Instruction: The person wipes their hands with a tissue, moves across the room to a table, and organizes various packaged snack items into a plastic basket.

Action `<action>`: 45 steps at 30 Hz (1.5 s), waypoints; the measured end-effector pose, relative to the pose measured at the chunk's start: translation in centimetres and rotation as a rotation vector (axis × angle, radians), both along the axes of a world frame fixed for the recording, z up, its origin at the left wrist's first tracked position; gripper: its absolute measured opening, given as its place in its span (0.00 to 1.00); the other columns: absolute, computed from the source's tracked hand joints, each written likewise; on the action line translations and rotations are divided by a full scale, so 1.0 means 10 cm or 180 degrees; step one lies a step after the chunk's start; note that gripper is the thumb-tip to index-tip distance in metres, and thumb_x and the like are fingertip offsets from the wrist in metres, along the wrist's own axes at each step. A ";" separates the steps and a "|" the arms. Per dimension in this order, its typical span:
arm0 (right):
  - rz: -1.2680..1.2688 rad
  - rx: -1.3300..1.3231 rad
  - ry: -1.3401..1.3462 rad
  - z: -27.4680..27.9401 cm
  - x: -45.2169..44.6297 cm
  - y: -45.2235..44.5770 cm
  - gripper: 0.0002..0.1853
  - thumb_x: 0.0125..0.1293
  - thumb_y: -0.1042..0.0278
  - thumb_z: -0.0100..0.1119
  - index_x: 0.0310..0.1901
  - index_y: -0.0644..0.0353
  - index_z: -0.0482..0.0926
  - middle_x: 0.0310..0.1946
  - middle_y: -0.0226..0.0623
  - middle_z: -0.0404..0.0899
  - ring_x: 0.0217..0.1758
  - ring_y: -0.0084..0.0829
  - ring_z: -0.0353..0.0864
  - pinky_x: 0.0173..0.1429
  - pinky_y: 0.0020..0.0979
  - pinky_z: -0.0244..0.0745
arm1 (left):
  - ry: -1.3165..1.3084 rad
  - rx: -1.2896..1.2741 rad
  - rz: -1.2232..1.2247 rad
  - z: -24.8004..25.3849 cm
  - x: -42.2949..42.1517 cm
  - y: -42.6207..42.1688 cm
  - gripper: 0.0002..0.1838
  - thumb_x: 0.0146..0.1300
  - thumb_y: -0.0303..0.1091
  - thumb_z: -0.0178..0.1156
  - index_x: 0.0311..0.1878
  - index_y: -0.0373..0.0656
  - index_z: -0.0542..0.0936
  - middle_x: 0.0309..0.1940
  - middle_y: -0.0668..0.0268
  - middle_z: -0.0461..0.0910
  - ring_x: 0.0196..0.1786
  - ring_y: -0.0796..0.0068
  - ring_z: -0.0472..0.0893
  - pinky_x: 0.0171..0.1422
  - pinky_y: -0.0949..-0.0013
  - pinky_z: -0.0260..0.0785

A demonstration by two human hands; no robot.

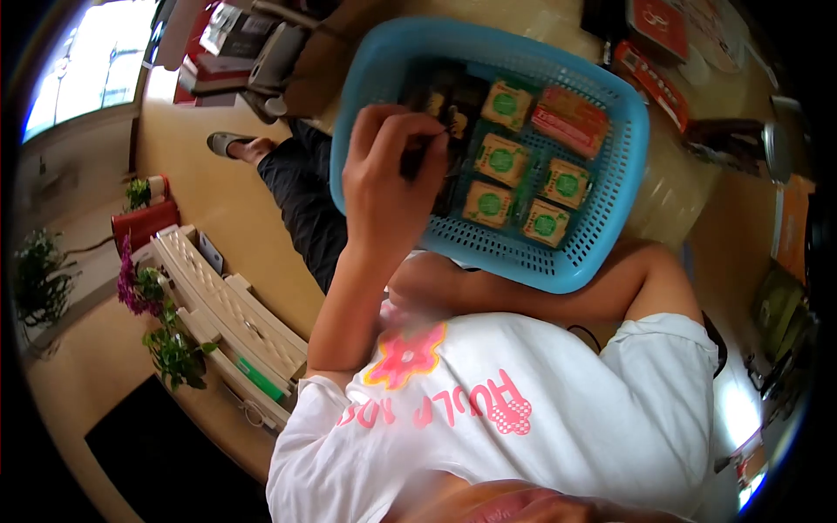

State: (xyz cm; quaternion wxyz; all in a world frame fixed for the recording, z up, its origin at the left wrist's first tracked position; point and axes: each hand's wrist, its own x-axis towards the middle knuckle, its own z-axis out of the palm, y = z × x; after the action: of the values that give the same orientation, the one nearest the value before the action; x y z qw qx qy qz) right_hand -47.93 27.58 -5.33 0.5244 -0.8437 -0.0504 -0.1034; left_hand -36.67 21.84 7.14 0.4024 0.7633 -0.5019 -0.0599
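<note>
A light blue plastic basket holds several square tan packs with round green labels, a red-orange pack and dark packs on its left side. My left hand reaches over the basket's left rim, thumb and fingers bent together at the dark packs. What lies between the fingertips is too dark to make out. Below the basket's lower left rim is my right hand, with its forearm running along the lower edge. Its fingers are hidden and blurred.
Boxes and a red packet lie beyond the basket. At the left are a leg in dark cloth, a sandal, a pale slatted piece of furniture and plants. A metal-rimmed container stands at the right.
</note>
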 end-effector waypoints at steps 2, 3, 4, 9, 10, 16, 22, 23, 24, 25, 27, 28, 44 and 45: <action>0.0122 0.0127 0.0052 -0.03 0.02 0.04 0.08 0.62 0.67 0.60 0.33 0.63 0.79 0.19 0.47 0.80 0.23 0.47 0.84 0.28 0.47 0.76 | -0.0213 0.0018 -0.0195 0.05 -0.07 -0.04 0.09 0.59 0.20 0.70 0.42 0.39 0.85 0.42 0.62 0.80 0.39 0.68 0.82 0.45 0.68 0.76; 0.0150 0.0026 0.0080 -0.03 0.04 0.06 0.08 0.62 0.67 0.61 0.33 0.63 0.79 0.20 0.48 0.81 0.24 0.47 0.84 0.29 0.47 0.77 | -0.0350 0.0057 -0.0443 0.05 -0.06 -0.05 0.09 0.59 0.19 0.70 0.42 0.40 0.85 0.42 0.62 0.80 0.39 0.68 0.82 0.45 0.68 0.76; 0.0177 -0.0064 0.0118 -0.02 0.05 0.07 0.08 0.62 0.66 0.61 0.33 0.64 0.79 0.21 0.49 0.82 0.25 0.47 0.85 0.29 0.48 0.77 | -0.0480 0.0098 -0.0694 0.05 -0.05 -0.07 0.09 0.59 0.19 0.70 0.42 0.40 0.85 0.42 0.62 0.80 0.38 0.67 0.82 0.44 0.67 0.76; -0.0319 -0.0383 0.0210 -0.06 0.09 0.14 0.07 0.61 0.66 0.62 0.30 0.60 0.83 0.23 0.49 0.83 0.25 0.45 0.84 0.31 0.47 0.77 | -0.0662 -0.0075 -0.1730 0.11 -0.11 -0.36 0.12 0.55 0.19 0.70 0.42 0.43 0.83 0.44 0.62 0.79 0.43 0.58 0.80 0.46 0.60 0.75; -0.0231 -0.0551 0.0263 0.10 0.07 0.00 0.07 0.62 0.66 0.61 0.29 0.58 0.82 0.21 0.47 0.80 0.23 0.42 0.81 0.29 0.46 0.75 | -0.0756 -0.0203 -0.1885 0.13 -0.13 -0.48 0.12 0.55 0.20 0.70 0.43 0.43 0.83 0.44 0.62 0.79 0.43 0.58 0.80 0.47 0.59 0.75; 0.0009 -0.1189 0.0519 0.51 -0.13 -0.30 0.15 0.68 0.61 0.54 0.21 0.51 0.73 0.10 0.36 0.63 0.11 0.32 0.60 0.20 0.48 0.56 | -0.1048 -0.0866 -0.2136 0.09 -0.25 -1.29 0.10 0.62 0.23 0.69 0.47 0.42 0.86 0.49 0.61 0.84 0.49 0.60 0.85 0.51 0.60 0.79; -0.0535 -0.1127 0.0489 0.50 -0.12 -0.24 0.19 0.66 0.59 0.55 0.17 0.50 0.69 0.09 0.36 0.59 0.12 0.34 0.59 0.21 0.51 0.57 | -0.0635 -0.0521 -0.2357 0.02 -0.43 -1.78 0.09 0.69 0.28 0.61 0.50 0.37 0.81 0.46 0.56 0.80 0.51 0.51 0.80 0.53 0.54 0.74; -0.0703 -0.1194 0.0477 0.51 -0.12 -0.23 0.20 0.66 0.59 0.55 0.16 0.50 0.69 0.09 0.36 0.59 0.12 0.34 0.59 0.21 0.51 0.57 | -0.0793 -0.0451 -0.2238 -0.02 -0.45 -1.82 0.09 0.69 0.29 0.61 0.50 0.37 0.81 0.46 0.57 0.81 0.51 0.52 0.80 0.53 0.54 0.74; -0.0958 -0.1305 0.0347 0.47 -0.12 -0.16 0.20 0.66 0.59 0.55 0.15 0.50 0.69 0.08 0.37 0.60 0.12 0.35 0.59 0.22 0.52 0.57 | -0.0953 -0.0375 -0.2113 -0.08 -0.47 -1.84 0.09 0.70 0.30 0.61 0.49 0.38 0.82 0.46 0.58 0.81 0.51 0.53 0.80 0.53 0.55 0.75; -0.1031 -0.1375 0.0272 0.40 -0.11 -0.10 0.21 0.65 0.58 0.56 0.14 0.51 0.69 0.08 0.37 0.60 0.12 0.35 0.59 0.22 0.53 0.57 | -0.1116 -0.0295 -0.1985 -0.13 -0.48 -1.84 0.09 0.70 0.32 0.60 0.49 0.38 0.82 0.46 0.58 0.82 0.51 0.54 0.80 0.53 0.55 0.75; -0.1003 -0.1486 0.0185 0.31 -0.06 -0.03 0.21 0.64 0.57 0.58 0.13 0.51 0.69 0.08 0.37 0.61 0.12 0.36 0.58 0.23 0.55 0.57 | -0.1282 -0.0424 -0.1958 -0.17 -0.50 -1.80 0.10 0.72 0.34 0.58 0.49 0.40 0.83 0.46 0.60 0.82 0.51 0.55 0.81 0.53 0.55 0.76; -0.0897 -0.1525 0.0176 0.28 -0.04 -0.01 0.22 0.64 0.56 0.58 0.13 0.51 0.69 0.08 0.37 0.61 0.12 0.36 0.58 0.23 0.56 0.57 | -0.1359 -0.0490 -0.1944 -0.18 -0.51 -1.79 0.10 0.73 0.35 0.57 0.48 0.40 0.83 0.47 0.61 0.82 0.52 0.56 0.81 0.54 0.54 0.76; -0.0602 -0.1741 -0.0131 0.18 -0.09 -0.04 0.14 0.62 0.60 0.58 0.21 0.48 0.70 0.11 0.30 0.56 0.13 0.28 0.58 0.23 0.47 0.60 | -0.1311 -0.0024 -0.1886 -0.21 -0.51 -1.76 0.16 0.76 0.40 0.53 0.52 0.38 0.83 0.51 0.60 0.84 0.48 0.60 0.86 0.49 0.60 0.80; -0.0486 -0.1586 0.0031 0.21 -0.09 -0.08 0.13 0.62 0.60 0.58 0.21 0.48 0.71 0.11 0.29 0.57 0.13 0.28 0.58 0.24 0.46 0.61 | -0.1246 -0.0065 -0.1939 -0.21 -0.49 -1.76 0.16 0.76 0.40 0.54 0.52 0.38 0.83 0.50 0.59 0.84 0.49 0.59 0.85 0.50 0.59 0.80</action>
State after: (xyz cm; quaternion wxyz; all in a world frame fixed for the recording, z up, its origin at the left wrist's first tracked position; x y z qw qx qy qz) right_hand -48.79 26.83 -3.19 0.2913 -0.9487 -0.0080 -0.1230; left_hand -41.60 4.20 5.07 0.2699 0.5716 -0.7745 -0.0247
